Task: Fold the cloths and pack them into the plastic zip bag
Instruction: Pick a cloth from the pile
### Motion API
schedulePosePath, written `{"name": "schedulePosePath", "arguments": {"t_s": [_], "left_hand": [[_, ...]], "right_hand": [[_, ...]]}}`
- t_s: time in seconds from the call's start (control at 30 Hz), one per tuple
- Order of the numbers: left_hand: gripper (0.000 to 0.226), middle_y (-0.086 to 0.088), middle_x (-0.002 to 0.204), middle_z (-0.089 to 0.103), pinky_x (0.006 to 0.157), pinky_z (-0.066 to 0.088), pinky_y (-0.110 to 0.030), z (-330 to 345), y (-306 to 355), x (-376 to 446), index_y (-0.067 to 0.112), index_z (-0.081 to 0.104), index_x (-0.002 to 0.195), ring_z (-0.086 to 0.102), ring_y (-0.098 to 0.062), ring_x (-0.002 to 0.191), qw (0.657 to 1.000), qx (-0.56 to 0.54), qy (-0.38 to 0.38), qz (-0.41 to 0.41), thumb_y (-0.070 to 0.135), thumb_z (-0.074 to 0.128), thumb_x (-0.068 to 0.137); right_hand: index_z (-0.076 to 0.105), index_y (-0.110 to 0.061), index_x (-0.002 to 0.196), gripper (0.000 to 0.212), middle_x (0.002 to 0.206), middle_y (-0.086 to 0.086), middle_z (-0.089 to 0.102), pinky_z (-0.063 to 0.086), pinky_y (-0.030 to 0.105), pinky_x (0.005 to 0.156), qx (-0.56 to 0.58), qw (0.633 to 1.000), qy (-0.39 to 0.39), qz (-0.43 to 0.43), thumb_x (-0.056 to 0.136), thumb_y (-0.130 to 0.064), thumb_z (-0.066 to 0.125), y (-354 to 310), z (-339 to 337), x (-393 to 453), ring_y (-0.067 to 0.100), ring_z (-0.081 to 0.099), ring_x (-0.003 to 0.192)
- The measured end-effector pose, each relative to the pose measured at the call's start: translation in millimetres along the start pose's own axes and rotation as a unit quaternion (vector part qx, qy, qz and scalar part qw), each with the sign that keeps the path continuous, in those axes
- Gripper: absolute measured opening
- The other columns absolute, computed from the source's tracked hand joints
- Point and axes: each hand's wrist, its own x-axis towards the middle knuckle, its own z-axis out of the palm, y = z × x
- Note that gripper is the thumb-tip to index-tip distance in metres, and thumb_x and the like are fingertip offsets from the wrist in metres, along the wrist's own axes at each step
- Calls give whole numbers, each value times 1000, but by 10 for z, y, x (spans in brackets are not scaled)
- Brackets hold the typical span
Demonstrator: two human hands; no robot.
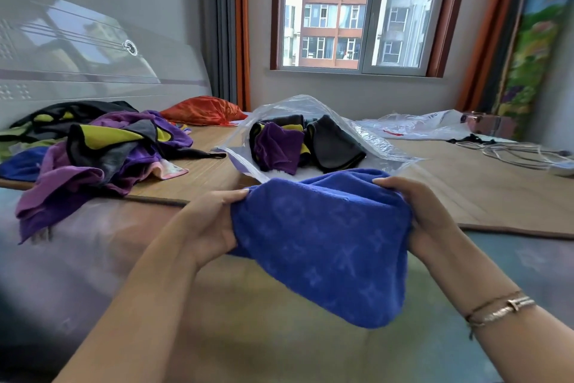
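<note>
Blue folded cloth (323,243) is sagging between both gripping hands, left hand (214,224) and right hand (419,211), risking unfolding before entering the zip bag (372,140).

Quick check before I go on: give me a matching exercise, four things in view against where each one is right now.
Things:
1. blue cloth
2. purple cloth
3. orange cloth
4. cable

Places:
A. inside the zip bag
B. far right on the mat
C. held in both hands
D. far end of the mat, left of the bag

Pairs: 1-C, 2-A, 3-D, 4-B
</note>
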Motion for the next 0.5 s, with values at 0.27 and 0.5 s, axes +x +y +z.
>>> {"name": "schedulePosePath", "arguments": {"t_s": [0.27, 0.5], "left_hand": [[24, -7, 90, 72, 74, 52, -29, 58, 55, 81, 8, 65, 99, 72, -14, 71, 971, -199, 46, 122, 16, 42, 99], [19, 1, 70, 67, 56, 56, -24, 64, -13, 54, 9, 72, 73, 68, -10, 65, 973, -220, 43, 58, 25, 68, 83]], "right_hand": [[72, -11, 96, 31, 90, 8, 71, 49, 28, 67, 76, 992, 13, -99, 85, -9, 43, -55, -101, -91, 22, 65, 77], [63, 0, 82, 35, 71, 15, 63, 49, 18, 42, 22, 994, 91, 57, 100, -8, 34, 94, -208, -32, 22, 63, 54]]}}
